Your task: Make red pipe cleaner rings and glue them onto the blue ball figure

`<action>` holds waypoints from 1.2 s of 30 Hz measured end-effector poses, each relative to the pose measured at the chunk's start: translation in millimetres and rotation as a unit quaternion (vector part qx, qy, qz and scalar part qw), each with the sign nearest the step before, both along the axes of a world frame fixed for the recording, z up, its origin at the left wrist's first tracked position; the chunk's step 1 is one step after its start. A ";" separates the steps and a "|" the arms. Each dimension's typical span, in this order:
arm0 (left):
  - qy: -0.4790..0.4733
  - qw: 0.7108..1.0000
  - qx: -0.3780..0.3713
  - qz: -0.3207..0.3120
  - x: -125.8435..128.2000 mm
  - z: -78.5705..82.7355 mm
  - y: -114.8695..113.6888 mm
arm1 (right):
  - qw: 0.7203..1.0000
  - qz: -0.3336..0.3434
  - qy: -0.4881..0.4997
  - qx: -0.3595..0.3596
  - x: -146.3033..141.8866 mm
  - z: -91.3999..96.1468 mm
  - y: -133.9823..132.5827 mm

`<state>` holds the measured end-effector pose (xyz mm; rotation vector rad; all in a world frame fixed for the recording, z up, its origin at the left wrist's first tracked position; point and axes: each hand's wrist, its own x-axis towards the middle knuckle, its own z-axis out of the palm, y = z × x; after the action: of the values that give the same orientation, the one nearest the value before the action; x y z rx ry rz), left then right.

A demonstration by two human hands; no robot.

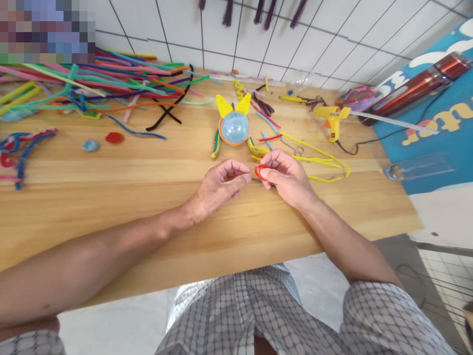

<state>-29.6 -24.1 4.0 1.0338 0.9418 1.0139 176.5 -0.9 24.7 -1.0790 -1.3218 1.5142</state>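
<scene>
My left hand [220, 185] and my right hand [285, 175] rest on the wooden table [111, 197], fingers pinched together on a red pipe cleaner [260, 170] bent into a small loop between them. Something dark and thin pokes out under my right fingers; I cannot make it out. Just beyond my hands lies a clear blue ball figure [233, 127] with an orange rim and two yellow pipe-cleaner ears. Yellow pipe cleaners [318, 158] trail to the right of my right hand.
A big heap of coloured pipe cleaners [92, 84] covers the far left. Small red and blue coils [114, 137] lie left of centre. A yellow glue gun [332, 121] with its cord, small scissors [293, 147] and a red foil roll [417, 86] sit at the right.
</scene>
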 end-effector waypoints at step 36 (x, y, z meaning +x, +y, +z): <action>0.034 0.998 -0.050 -0.032 4.9 54.3 -12.8 | 0.987 0.045 -0.035 0.149 2.5 14.0 -12.2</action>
<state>-24.7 -36.8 58.3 1.0133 0.9996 0.8737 179.1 -13.1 38.7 -0.8966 -1.6068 1.2998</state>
